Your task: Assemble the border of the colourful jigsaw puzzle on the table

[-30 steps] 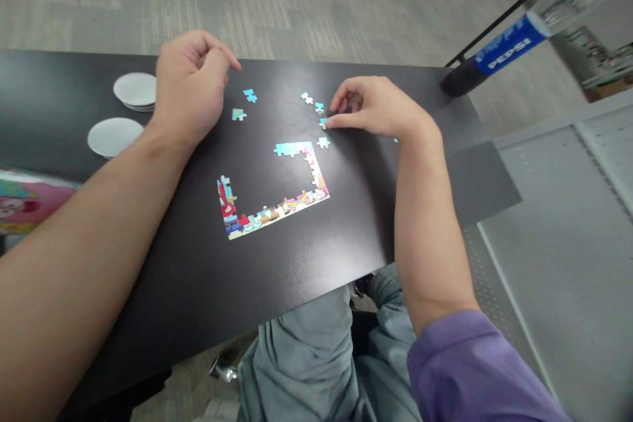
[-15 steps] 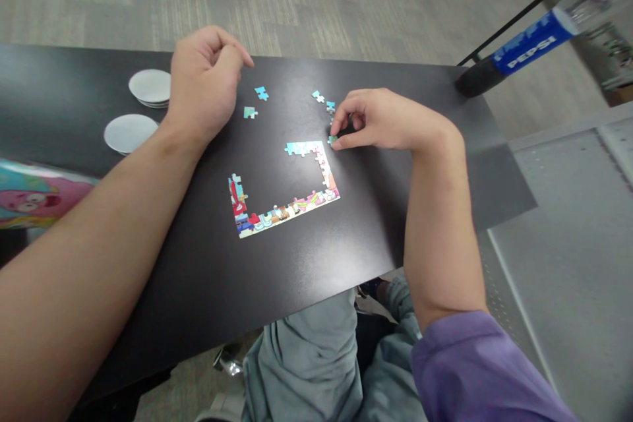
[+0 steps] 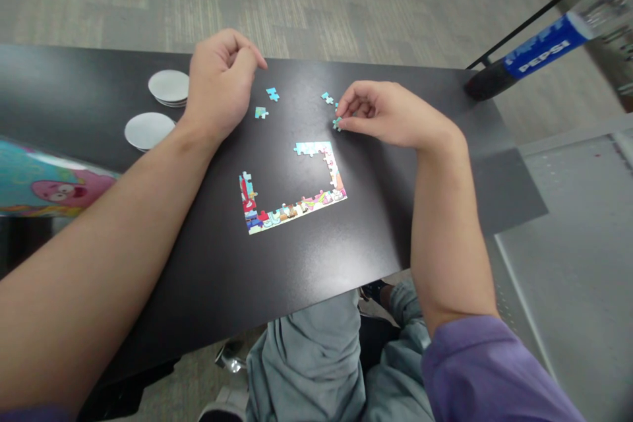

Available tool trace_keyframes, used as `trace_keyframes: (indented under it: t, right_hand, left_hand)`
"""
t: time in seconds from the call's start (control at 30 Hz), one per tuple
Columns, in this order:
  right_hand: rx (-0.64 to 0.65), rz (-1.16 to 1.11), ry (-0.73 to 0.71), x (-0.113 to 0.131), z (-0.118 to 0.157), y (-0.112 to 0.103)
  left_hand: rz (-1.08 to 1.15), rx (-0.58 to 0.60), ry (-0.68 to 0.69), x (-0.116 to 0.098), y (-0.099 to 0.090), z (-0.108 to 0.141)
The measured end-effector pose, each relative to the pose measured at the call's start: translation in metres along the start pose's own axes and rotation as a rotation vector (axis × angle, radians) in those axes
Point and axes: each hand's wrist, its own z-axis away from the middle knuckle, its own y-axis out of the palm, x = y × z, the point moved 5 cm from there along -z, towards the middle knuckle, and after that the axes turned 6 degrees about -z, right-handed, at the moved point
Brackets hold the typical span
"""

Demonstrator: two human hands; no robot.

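A partly joined jigsaw puzzle frame [image 3: 299, 209] lies on the black table, bright with cartoon pictures along the bottom, right, part of the left and part of the top. My right hand [image 3: 383, 112] pinches a small blue-green puzzle piece [image 3: 337, 124] between thumb and fingers, just above the frame's upper right corner. Close by lies a loose piece [image 3: 327, 98]; another is mostly hidden behind the fingers. My left hand [image 3: 225, 82] is curled closed near the far table edge, nothing showing in it. To its right are two loose pieces, a blue one [image 3: 272, 94] and a greenish one [image 3: 261, 113].
White round dishes, one stack [image 3: 168, 87] and another [image 3: 147, 130], stand left of my left wrist. A colourful cartoon-printed package [image 3: 54, 181] lies at the left. A Pepsi bottle [image 3: 537, 56] stands at the table's far right corner. My legs are under the near edge.
My right hand has moved up slightly from the frame's corner with the puzzle piece in its fingers. My left hand keeps its pose. The whole view has shifted a little.
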Motion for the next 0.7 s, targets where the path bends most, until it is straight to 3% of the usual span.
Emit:
trace_keyframes:
  t: [0.23, 0.5, 0.7]
  right_hand:
    - [0.061, -0.018, -0.014, 0.004, 0.001, 0.003]
    - [-0.231, 0.136, -0.014, -0.009, -0.006, -0.008]
    - [-0.269, 0.182, -0.05, -0.019, -0.016, 0.0]
  left_hand:
    - [-0.013, -0.001, 0.012, -0.004, -0.001, 0.001]
    - [-0.043, -0.005, 0.003, -0.002, -0.002, 0.001]
    - [-0.065, 0.019, -0.015, -0.003, -0.002, 0.002]
